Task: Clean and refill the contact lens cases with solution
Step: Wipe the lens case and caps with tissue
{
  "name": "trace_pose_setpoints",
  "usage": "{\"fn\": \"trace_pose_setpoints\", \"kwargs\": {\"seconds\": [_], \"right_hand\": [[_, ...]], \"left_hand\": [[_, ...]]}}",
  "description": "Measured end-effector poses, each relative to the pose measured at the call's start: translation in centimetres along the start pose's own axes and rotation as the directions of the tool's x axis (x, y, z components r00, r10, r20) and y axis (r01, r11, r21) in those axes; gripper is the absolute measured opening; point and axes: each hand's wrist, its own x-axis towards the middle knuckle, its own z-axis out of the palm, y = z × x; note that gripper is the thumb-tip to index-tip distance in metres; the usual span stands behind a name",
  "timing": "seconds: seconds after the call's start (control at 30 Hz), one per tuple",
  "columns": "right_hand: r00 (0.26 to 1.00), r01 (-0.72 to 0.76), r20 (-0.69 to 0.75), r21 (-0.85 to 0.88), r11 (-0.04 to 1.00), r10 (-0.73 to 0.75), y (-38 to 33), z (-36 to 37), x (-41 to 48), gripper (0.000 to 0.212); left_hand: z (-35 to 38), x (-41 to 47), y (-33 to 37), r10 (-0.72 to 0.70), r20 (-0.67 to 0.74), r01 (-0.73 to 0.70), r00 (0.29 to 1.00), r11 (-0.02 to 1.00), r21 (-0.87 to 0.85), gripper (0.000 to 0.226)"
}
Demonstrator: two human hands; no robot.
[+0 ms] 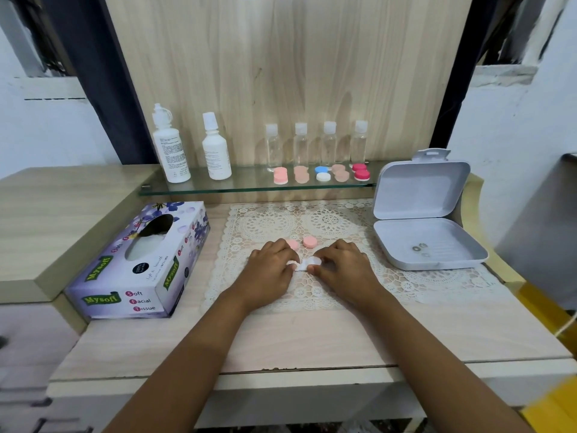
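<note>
Both hands rest on the lace mat (390,278) in the middle of the table. My left hand (270,268) and my right hand (343,267) together pinch a small white contact lens case (304,264) between their fingertips; most of it is hidden by the fingers. Just beyond the hands lie two loose pink caps (309,241) on the mat, the left one partly covered by my left hand. Two white solution bottles (171,148) stand on the glass shelf (218,189) behind.
On the shelf stand several small clear bottles (300,145) with several coloured lens cases (323,174) in front of them. A tissue box (140,264) lies at the left. An open grey plastic box (421,220) sits at the right with small rings inside.
</note>
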Motion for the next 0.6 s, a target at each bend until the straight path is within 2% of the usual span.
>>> {"fn": "trace_pose_setpoints", "kwargs": {"seconds": [0.13,0.27,0.47,0.53,0.6], "right_hand": [[1.0,0.002,0.0,-0.033,0.999,-0.002,-0.1,0.0,0.0,0.033],[0.998,0.041,-0.047,-0.091,0.995,-0.045,-0.5,0.2,-0.5,0.029],[0.992,0.104,-0.05,-0.167,0.98,-0.114,-0.2,0.4,-0.7,0.039],[0.992,0.086,-0.078,-0.114,0.99,-0.095,-0.3,0.4,-0.7,0.047],[0.982,0.089,-0.168,-0.024,0.996,-0.092,-0.6,0.3,-0.7,0.054]], "left_hand": [[0.2,0.1,-0.5,-0.09,0.024,0.093,0.996,0.966,-0.243,0.015],[-0.5,0.2,-0.3,-0.181,-0.011,0.15,0.983,0.846,-0.512,0.014],[-1.0,0.2,0.1,-0.33,-0.089,0.185,0.94,0.71,-0.68,0.02],[-1.2,0.2,0.3,-0.356,-0.127,0.156,0.926,0.664,-0.731,0.022],[-1.4,0.2,0.7,-0.362,-0.162,0.108,0.918,0.62,-0.777,0.02]]}}
